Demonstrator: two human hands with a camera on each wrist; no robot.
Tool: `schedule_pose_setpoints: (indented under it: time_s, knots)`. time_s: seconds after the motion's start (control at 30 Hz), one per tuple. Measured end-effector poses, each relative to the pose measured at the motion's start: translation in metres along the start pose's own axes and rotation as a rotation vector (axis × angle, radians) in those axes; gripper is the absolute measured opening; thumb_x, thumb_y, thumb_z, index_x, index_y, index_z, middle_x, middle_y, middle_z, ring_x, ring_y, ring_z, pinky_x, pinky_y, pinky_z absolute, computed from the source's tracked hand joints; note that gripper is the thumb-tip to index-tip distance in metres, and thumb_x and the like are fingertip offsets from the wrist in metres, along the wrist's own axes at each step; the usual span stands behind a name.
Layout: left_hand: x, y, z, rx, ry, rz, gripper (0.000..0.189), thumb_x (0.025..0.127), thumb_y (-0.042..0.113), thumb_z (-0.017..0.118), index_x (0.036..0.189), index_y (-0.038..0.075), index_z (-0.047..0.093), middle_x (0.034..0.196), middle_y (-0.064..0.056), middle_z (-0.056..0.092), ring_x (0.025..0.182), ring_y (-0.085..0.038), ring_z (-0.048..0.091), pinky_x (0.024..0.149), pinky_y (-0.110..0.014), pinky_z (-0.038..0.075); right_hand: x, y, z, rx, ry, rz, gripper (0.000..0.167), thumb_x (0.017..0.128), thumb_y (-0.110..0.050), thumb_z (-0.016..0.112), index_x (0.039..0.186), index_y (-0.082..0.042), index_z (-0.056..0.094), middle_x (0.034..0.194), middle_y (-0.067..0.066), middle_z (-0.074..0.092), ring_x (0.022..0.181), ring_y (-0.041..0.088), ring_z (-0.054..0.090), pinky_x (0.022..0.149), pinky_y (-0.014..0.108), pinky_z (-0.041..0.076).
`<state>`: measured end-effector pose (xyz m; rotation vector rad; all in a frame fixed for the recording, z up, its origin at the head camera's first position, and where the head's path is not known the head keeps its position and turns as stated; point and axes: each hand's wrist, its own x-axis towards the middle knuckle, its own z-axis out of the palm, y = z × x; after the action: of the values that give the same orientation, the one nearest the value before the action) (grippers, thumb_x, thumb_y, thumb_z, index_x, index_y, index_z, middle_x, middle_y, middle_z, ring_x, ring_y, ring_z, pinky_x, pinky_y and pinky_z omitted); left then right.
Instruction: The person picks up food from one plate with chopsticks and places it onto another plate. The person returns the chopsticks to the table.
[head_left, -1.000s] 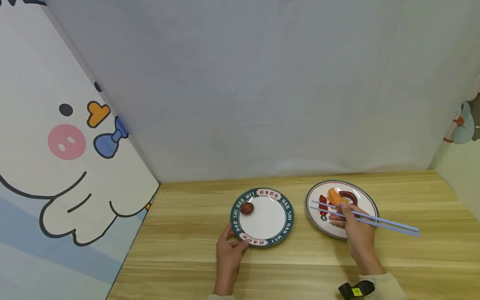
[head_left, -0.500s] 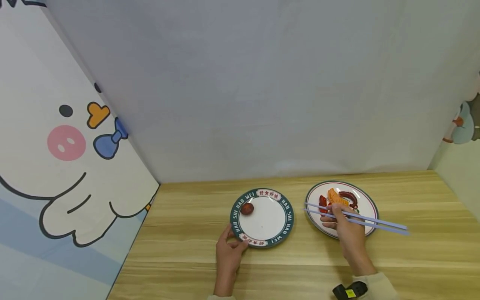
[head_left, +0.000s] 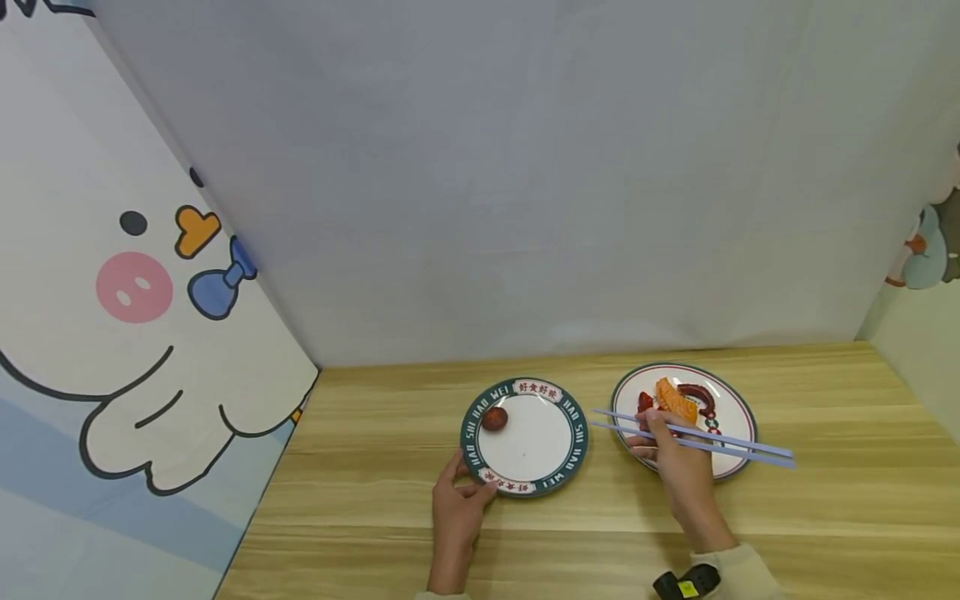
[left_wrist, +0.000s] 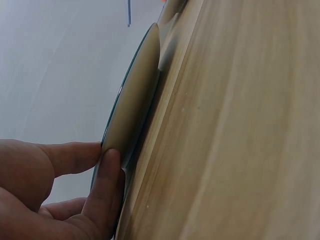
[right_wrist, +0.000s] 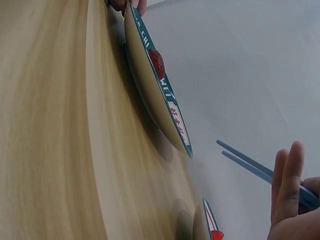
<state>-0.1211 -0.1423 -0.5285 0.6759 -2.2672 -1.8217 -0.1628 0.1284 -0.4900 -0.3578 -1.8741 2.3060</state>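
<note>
My left hand (head_left: pixel 457 508) pinches the near left rim of a green-bordered plate (head_left: pixel 534 442), thumb on top and fingers below, as the left wrist view shows. A round brown piece of food (head_left: pixel 494 418) lies on that plate's left side. My right hand (head_left: pixel 686 479) grips a pair of pale blue chopsticks (head_left: pixel 750 445). Their tips point left, slightly apart with nothing between them, in the gap between the plates. Under this hand is a second plate (head_left: pixel 733 417), holding an orange ridged piece (head_left: pixel 673 400), a dark red curved piece (head_left: pixel 701 397) and a partly hidden red piece (head_left: pixel 645 402).
Both plates stand on a wood-grain table (head_left: pixel 360 483), near its back edge. Behind it rises a plain grey wall (head_left: pixel 525 208). A panel with a cartoon print (head_left: pixel 135 287) borders the left side; another pale printed panel is at right.
My right hand and the chopsticks have moved left across the second plate, bringing the tips toward the first plate. The left hand, both plates and the brown piece have stayed put.
</note>
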Motion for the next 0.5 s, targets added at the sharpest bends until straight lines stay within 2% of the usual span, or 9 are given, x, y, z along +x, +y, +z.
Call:
schedule_pose_setpoints:
  time_s: [0.3,0.5]
  knots:
    - [0.000,-0.001,0.000,-0.010,-0.003,0.006,0.079,0.082,-0.011,0.080,0.153,-0.008,0.047,0.127,-0.022,0.060,0.088,-0.020,0.065,0.068,-0.023,0.058,-0.001,0.003,0.009,-0.019,-0.029,-0.012,0.031,0.110,-0.011,0.054,0.118,0.018,0.064,0.081,0.000,0.075,0.068,0.008,0.073,0.066,0.023,0.063]
    - [0.000,0.000,-0.001,-0.013,-0.011,0.011,0.079,0.082,-0.011,0.080,0.153,-0.009,0.046,0.126,-0.022,0.060,0.088,-0.019,0.064,0.069,-0.023,0.058,-0.001,0.005,0.015,-0.012,-0.041,-0.025,0.033,0.110,-0.008,0.054,0.121,0.023,0.061,0.079,-0.003,0.075,0.070,0.012,0.074,0.067,0.026,0.064]
